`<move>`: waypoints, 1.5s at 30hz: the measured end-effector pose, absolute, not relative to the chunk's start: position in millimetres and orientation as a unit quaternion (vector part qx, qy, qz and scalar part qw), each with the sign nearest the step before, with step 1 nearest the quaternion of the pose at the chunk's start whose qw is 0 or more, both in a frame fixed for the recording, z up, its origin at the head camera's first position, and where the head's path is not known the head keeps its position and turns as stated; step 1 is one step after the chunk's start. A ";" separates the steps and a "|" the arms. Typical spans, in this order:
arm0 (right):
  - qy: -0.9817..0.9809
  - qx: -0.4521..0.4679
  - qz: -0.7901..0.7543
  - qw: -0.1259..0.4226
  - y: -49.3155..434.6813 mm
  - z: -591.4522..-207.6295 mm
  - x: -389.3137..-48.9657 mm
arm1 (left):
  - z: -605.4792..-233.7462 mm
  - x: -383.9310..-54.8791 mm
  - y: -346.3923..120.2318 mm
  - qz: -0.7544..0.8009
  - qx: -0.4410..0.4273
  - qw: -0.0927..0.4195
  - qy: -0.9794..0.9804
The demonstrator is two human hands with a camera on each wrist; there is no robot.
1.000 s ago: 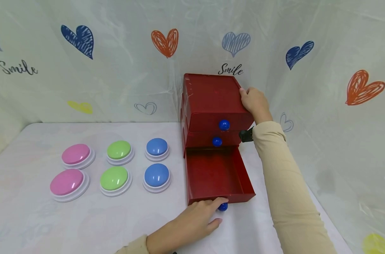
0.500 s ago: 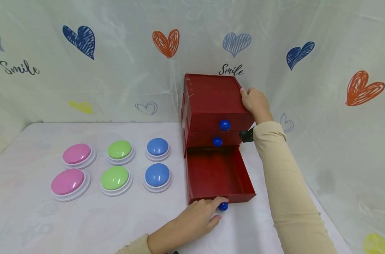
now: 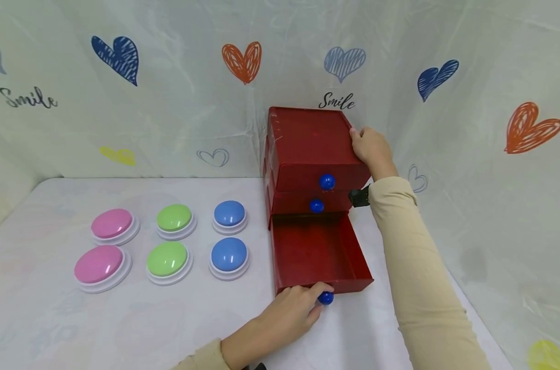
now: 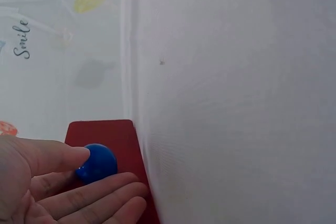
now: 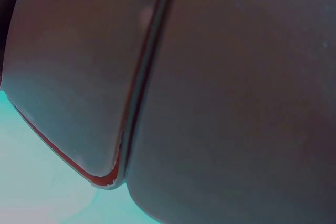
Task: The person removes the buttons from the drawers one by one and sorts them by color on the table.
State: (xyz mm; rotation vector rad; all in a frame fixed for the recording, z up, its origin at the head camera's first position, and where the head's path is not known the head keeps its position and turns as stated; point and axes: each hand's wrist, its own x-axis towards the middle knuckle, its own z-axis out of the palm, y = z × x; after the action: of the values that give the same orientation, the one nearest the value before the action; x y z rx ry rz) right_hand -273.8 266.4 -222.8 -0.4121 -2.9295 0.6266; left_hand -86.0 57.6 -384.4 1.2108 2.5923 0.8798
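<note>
A red drawer cabinet stands against the back curtain, its bottom drawer pulled far out with nothing inside. At the drawer's front, my left hand pinches the round blue knob. In the left wrist view the thumb lies against this knob, and the other fingers reach past it along the red front. My right hand holds the cabinet's upper right edge, thumb at the top and the other fingers mostly hidden. The right wrist view is filled by the cabinet's dark side.
To the left on the white table sit pairs of domed buttons: pink, green and blue, on white bases. Two upper drawers with blue knobs are closed. A heart-printed curtain hangs behind.
My left thumb has drawn in toward the knob, and the left hand has shifted slightly forward and right. The bottom drawer's front has edged slightly toward the cabinet. My right hand stays in place.
</note>
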 end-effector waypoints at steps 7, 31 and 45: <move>-0.968 -0.132 0.205 0.059 269.6 -222.7 -270.6 | -381.7 -93.8 64.8 0.313 0.376 0.093 0.867; -0.968 -0.137 0.202 0.062 268.9 -223.2 -271.9 | -384.4 -130.9 73.6 0.349 0.306 0.077 0.882; -0.969 -0.138 0.198 0.054 266.6 -220.7 -273.5 | -385.3 -139.9 73.8 0.363 0.287 0.055 0.885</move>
State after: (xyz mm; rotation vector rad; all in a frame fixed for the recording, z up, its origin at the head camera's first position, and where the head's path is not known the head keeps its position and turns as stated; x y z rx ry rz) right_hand -273.5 266.6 -220.7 -0.4182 -2.9433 0.6008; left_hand -139.9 73.8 -385.3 0.8721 2.6869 1.1027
